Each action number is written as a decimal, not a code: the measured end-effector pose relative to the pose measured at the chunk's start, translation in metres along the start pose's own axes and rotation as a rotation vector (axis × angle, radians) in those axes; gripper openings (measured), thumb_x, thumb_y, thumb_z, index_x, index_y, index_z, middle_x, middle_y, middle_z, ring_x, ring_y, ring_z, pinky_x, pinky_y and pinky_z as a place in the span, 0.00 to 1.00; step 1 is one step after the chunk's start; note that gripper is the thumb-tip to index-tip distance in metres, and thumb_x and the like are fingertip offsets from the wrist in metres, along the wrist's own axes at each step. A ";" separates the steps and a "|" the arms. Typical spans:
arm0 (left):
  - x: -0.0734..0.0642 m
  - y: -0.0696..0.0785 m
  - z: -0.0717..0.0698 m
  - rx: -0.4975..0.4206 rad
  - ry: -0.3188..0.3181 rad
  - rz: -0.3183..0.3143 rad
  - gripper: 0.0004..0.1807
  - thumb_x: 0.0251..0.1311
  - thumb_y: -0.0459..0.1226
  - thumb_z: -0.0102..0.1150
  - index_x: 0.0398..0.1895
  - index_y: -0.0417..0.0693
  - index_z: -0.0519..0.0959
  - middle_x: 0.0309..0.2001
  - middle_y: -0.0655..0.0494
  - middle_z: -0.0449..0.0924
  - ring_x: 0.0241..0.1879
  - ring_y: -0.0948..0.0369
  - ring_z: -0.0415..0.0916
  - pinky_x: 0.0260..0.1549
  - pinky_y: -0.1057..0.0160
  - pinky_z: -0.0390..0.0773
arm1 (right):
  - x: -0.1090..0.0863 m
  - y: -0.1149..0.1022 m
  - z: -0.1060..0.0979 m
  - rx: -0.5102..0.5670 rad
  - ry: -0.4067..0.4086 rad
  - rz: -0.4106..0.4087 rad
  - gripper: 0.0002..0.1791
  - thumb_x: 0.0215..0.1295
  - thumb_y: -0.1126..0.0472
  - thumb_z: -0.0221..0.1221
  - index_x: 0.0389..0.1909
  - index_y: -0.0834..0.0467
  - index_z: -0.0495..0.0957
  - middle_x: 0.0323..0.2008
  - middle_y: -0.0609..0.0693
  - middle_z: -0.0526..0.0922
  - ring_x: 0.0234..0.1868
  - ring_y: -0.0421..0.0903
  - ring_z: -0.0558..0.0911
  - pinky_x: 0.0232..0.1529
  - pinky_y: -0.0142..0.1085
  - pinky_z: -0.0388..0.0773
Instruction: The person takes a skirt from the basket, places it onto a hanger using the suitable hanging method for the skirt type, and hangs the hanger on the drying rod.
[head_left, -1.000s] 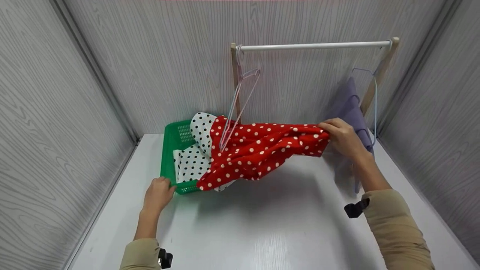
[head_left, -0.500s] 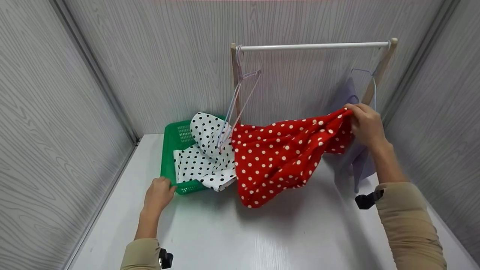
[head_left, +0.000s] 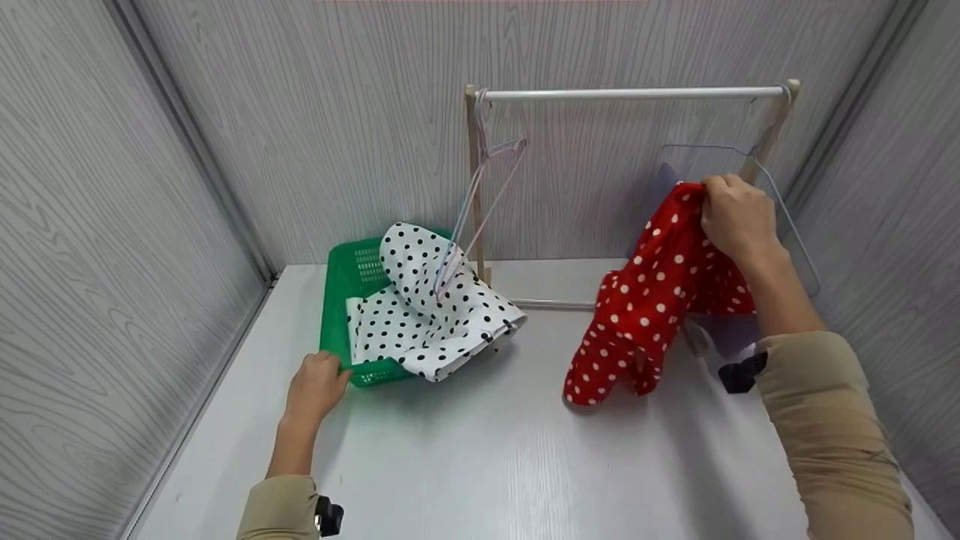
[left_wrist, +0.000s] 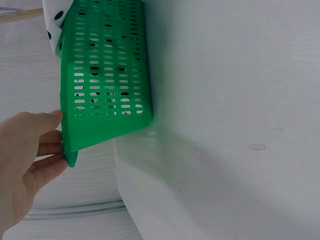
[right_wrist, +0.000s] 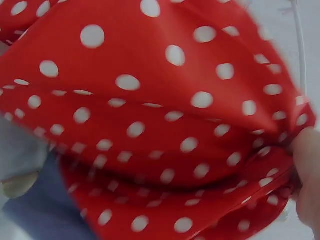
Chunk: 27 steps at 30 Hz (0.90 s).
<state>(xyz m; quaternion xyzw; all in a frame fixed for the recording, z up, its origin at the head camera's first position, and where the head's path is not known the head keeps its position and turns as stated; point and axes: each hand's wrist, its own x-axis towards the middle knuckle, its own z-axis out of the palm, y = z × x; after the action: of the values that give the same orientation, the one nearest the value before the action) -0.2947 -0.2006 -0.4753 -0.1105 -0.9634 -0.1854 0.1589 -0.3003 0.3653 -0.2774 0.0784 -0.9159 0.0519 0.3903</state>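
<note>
My right hand point(head_left: 739, 214) pinches a red cloth with white dots point(head_left: 645, 292) by its upper edge, and the rest hangs down in folds. In the right wrist view the red cloth point(right_wrist: 150, 110) fills most of the picture, with the fingers point(right_wrist: 306, 170) gripping its bunched edge. At the left, my left hand point(head_left: 316, 386) holds the near left corner of a green plastic basket point(head_left: 341, 300). In the left wrist view, thumb and fingers pinch the rim of the basket point(left_wrist: 107, 127). White cloth with black dots point(head_left: 420, 315) lies in the basket and spills over its right side.
A small clothes rack with a white rod point(head_left: 630, 94) stands at the back. Thin pink and blue hangers point(head_left: 480, 202) hang at its left end, overlapping the basket. A blue hanger point(head_left: 787, 217) and purple cloth point(head_left: 660, 180) are at the right end, partly behind the red cloth.
My right hand has moved right and up, drawing the red cloth off the basket toward the rack's right end. The white cloth is now uncovered, and the right hanger has swung. My left hand stays put.
</note>
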 end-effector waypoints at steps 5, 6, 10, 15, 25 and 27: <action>0.000 0.000 0.001 -0.009 -0.001 0.003 0.09 0.53 0.31 0.61 0.24 0.30 0.76 0.22 0.47 0.71 0.26 0.53 0.68 0.24 0.56 0.72 | 0.009 -0.009 -0.004 -0.050 -0.096 0.142 0.11 0.64 0.68 0.45 0.36 0.74 0.71 0.33 0.72 0.75 0.30 0.70 0.76 0.29 0.59 0.71; 0.000 0.001 0.000 -0.010 -0.002 0.002 0.09 0.53 0.31 0.61 0.24 0.30 0.76 0.22 0.47 0.71 0.26 0.53 0.68 0.24 0.55 0.72 | 0.009 -0.010 -0.004 -0.053 -0.106 0.164 0.11 0.65 0.68 0.44 0.36 0.74 0.71 0.33 0.72 0.75 0.30 0.70 0.75 0.29 0.59 0.71; -0.001 0.002 -0.001 0.000 -0.002 0.007 0.09 0.53 0.30 0.61 0.24 0.30 0.76 0.23 0.46 0.72 0.27 0.52 0.69 0.25 0.54 0.73 | 0.006 -0.017 0.001 -0.035 -0.179 0.224 0.12 0.67 0.66 0.42 0.39 0.72 0.69 0.32 0.72 0.75 0.28 0.70 0.75 0.28 0.58 0.71; -0.001 0.006 -0.003 0.017 -0.036 0.005 0.09 0.53 0.31 0.61 0.26 0.29 0.76 0.25 0.44 0.73 0.28 0.50 0.71 0.25 0.53 0.74 | -0.001 -0.028 0.015 0.076 -0.354 0.248 0.16 0.70 0.62 0.42 0.51 0.68 0.70 0.41 0.71 0.76 0.37 0.70 0.76 0.35 0.59 0.70; 0.002 0.062 -0.006 -0.049 0.682 0.437 0.10 0.48 0.28 0.59 0.13 0.37 0.73 0.13 0.49 0.68 0.15 0.54 0.66 0.14 0.59 0.65 | -0.011 -0.055 0.038 0.422 -0.426 0.218 0.15 0.69 0.63 0.47 0.49 0.67 0.75 0.43 0.65 0.79 0.41 0.60 0.78 0.45 0.54 0.71; 0.006 0.087 -0.007 -0.074 0.773 0.554 0.12 0.49 0.29 0.56 0.12 0.39 0.69 0.12 0.51 0.65 0.14 0.55 0.63 0.13 0.60 0.62 | -0.012 -0.061 0.041 0.445 -0.433 0.197 0.15 0.68 0.63 0.48 0.48 0.68 0.76 0.41 0.65 0.79 0.39 0.57 0.78 0.43 0.52 0.73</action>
<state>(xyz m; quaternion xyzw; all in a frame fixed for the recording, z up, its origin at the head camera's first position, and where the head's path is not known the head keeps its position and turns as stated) -0.2746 -0.1234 -0.4388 -0.2915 -0.7609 -0.1978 0.5449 -0.3098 0.2998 -0.3123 0.0819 -0.9470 0.2704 0.1526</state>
